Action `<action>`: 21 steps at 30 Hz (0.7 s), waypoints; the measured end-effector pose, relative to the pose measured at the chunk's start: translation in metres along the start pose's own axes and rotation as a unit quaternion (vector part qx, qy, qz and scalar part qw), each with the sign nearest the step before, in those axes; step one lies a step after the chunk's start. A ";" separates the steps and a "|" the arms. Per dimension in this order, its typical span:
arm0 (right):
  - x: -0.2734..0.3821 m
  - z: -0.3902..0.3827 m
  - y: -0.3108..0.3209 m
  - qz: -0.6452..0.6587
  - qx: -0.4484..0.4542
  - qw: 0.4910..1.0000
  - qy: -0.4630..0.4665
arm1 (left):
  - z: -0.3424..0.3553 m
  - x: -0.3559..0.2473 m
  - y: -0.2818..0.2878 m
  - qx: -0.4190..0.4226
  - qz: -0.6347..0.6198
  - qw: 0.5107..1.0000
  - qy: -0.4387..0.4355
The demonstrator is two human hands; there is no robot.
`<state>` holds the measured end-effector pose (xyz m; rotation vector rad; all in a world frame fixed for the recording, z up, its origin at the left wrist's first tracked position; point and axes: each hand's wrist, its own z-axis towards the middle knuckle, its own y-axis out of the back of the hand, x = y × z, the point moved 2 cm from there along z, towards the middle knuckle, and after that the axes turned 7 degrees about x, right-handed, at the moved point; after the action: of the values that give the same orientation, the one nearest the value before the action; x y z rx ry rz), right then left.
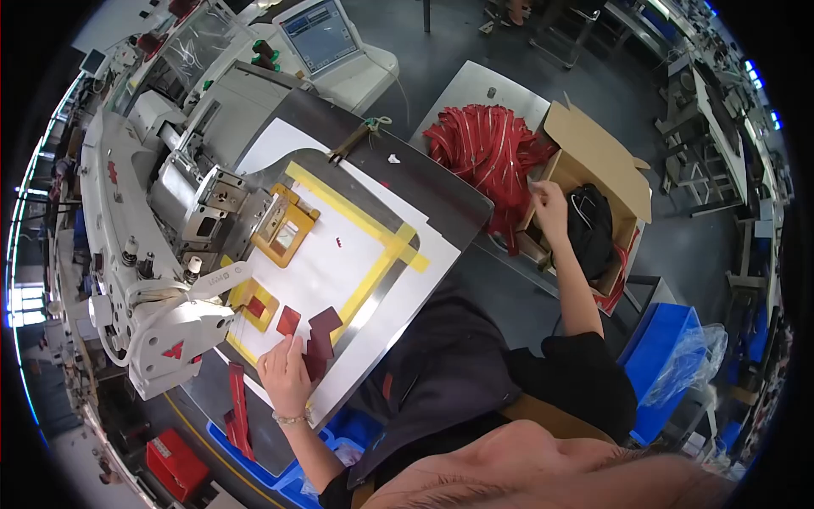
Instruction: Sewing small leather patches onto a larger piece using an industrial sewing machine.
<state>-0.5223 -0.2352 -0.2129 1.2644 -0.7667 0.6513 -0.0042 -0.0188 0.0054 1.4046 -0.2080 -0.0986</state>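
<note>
The left hand [284, 373] lies beside maroon fabric patches [320, 346], the right hand [549, 208] curls between red zippers [487, 148] and an open cardboard box [593, 146]; whether either grips anything, I cannot tell.

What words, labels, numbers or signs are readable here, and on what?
White bar on the sewing machine: small lettering, too blurred.
Angular red emblem on it: no clear letters.
Red marks farther up it: illegible.
Monitor screen: text too small to read.
</note>
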 end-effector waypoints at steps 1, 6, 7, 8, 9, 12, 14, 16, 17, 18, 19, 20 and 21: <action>0.021 0.000 -0.006 -0.073 -0.007 0.994 0.087 | 0.006 0.000 0.000 0.002 -0.009 1.000 -0.021; 0.004 0.054 0.000 -0.139 0.070 0.971 0.181 | 0.025 -0.040 -0.005 -0.008 -0.026 0.999 -0.033; 0.001 0.064 -0.003 -0.177 0.107 0.957 0.202 | 0.027 -0.042 -0.004 -0.013 -0.029 0.999 -0.035; -0.003 0.071 -0.006 -0.214 0.143 0.940 0.222 | 0.029 -0.043 -0.004 -0.019 -0.032 0.999 -0.036; 0.001 0.075 -0.008 -0.213 0.145 0.940 0.225 | 0.028 -0.043 -0.004 -0.019 -0.030 0.999 -0.034; 0.007 0.085 -0.015 -0.296 0.203 0.891 0.277 | 0.023 -0.042 -0.004 -0.014 -0.027 0.999 -0.029; 0.001 0.092 -0.019 -0.360 0.252 0.851 0.288 | 0.021 -0.042 -0.005 -0.009 -0.028 0.999 -0.021; 0.006 0.098 -0.020 -0.370 0.258 0.844 0.289 | 0.019 -0.042 -0.005 -0.004 -0.029 0.999 -0.014; 0.008 0.101 -0.021 -0.381 0.263 0.838 0.289 | 0.018 -0.041 -0.005 0.002 -0.030 0.999 -0.011; 0.008 0.106 -0.021 -0.381 0.264 0.837 0.291 | 0.018 -0.041 -0.004 0.002 -0.030 1.000 -0.007; 0.007 0.110 -0.020 -0.371 0.260 0.838 0.306 | 0.018 -0.041 -0.002 0.005 -0.030 1.000 -0.007; 0.007 0.115 -0.017 -0.361 0.255 0.838 0.320 | 0.019 -0.040 -0.002 0.008 -0.030 1.000 -0.006; 0.009 0.119 -0.015 -0.359 0.257 0.836 0.324 | 0.017 -0.038 -0.002 0.008 -0.029 1.000 -0.001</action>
<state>-0.5223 -0.3545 -0.1998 1.5448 0.4897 0.6068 -0.0451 -0.0286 0.0025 1.4265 -0.1709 -0.1461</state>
